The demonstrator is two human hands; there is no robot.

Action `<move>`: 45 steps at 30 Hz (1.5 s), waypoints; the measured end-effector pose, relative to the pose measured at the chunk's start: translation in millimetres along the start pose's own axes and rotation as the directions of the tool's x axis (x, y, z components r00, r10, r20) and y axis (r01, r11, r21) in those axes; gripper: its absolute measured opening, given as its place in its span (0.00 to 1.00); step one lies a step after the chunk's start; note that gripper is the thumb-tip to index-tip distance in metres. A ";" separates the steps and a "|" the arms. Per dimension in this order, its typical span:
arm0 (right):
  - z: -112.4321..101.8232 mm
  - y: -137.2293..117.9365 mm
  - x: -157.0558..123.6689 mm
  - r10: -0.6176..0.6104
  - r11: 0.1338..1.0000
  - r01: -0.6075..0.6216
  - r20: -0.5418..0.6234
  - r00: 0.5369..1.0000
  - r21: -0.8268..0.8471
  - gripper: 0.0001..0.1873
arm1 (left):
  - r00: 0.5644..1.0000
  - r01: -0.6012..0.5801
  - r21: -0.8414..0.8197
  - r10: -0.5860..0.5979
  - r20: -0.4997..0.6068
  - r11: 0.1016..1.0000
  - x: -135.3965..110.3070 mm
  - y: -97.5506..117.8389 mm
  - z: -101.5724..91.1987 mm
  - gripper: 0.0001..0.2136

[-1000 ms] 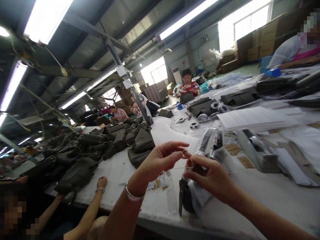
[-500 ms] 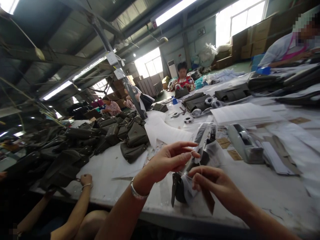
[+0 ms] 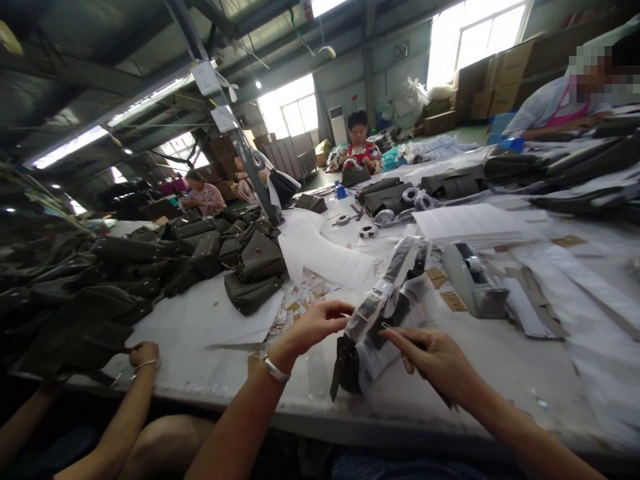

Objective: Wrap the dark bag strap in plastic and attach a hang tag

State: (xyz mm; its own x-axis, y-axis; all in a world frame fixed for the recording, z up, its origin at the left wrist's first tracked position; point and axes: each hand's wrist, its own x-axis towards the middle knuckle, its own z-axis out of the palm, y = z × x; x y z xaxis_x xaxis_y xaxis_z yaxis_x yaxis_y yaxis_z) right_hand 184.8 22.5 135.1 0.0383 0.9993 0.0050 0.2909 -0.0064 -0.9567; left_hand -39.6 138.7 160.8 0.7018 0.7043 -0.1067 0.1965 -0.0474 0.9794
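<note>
A dark olive bag (image 3: 349, 365) lies in front of me, its strap (image 3: 367, 313) wrapped in clear plastic and white wrapping around its side. My left hand (image 3: 317, 327), with a silvery bracelet at the wrist, is beside the wrapped strap, fingers stretched out and holding nothing. It cannot be made out whether the fingertips touch the plastic. My right hand (image 3: 433, 357) pinches a thin pale loop of string (image 3: 385, 326) over the bag's right side. Below that hand a dark edge of a tag (image 3: 454, 405) peeks out; most of it is hidden.
A grey tape dispenser (image 3: 475, 280) stands right of the bag. Foam sheets (image 3: 465, 227), small paper tags (image 3: 300, 300) and tape rolls (image 3: 369, 231) lie beyond. Dark bags (image 3: 255, 260) pile up left, where a co-worker's hand (image 3: 144, 353) rests. Other people sit around the table.
My hands have drawn apart: the left has moved left and lowered its fingers beside the strap. The brown tag that hung below my right hand is now mostly hidden. The view has shifted slightly.
</note>
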 end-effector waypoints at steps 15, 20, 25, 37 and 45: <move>22.1 4.6 9.8 -0.056 0.998 0.054 -0.054 0.997 -0.031 0.29 | 1.000 0.017 -0.126 -0.015 0.019 0.992 2.0 -25.2 -7.0 0.15; 24.3 11.8 -9.9 -0.091 0.995 0.093 -0.106 0.990 0.018 0.32 | 0.991 -0.057 -0.374 0.008 -0.130 0.926 -35.8 -27.0 -8.7 0.16; 29.3 8.4 -29.0 -0.203 0.969 0.220 -0.140 0.969 0.115 0.14 | 0.966 -0.204 -0.613 0.058 -0.250 0.763 -49.9 -31.9 10.8 0.10; 41.1 -4.8 -8.7 -0.463 0.881 0.471 -0.122 0.878 0.048 0.11 | 0.938 -0.270 -0.299 0.180 -0.295 0.916 -41.6 -28.1 25.2 0.24; 40.0 -32.5 2.7 -0.600 0.794 0.580 -0.077 0.796 -0.183 0.11 | 0.873 -0.407 -0.133 0.342 -0.348 0.904 -51.8 -5.5 32.9 0.19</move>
State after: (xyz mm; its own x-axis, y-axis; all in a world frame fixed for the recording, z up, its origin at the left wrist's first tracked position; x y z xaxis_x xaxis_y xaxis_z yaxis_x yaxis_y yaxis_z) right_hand 137.2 26.9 154.6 -0.0700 0.7964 0.6007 0.4278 0.5680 -0.7032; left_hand -54.5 79.2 155.2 0.4413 0.8453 0.3012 -0.1986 -0.2353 0.9514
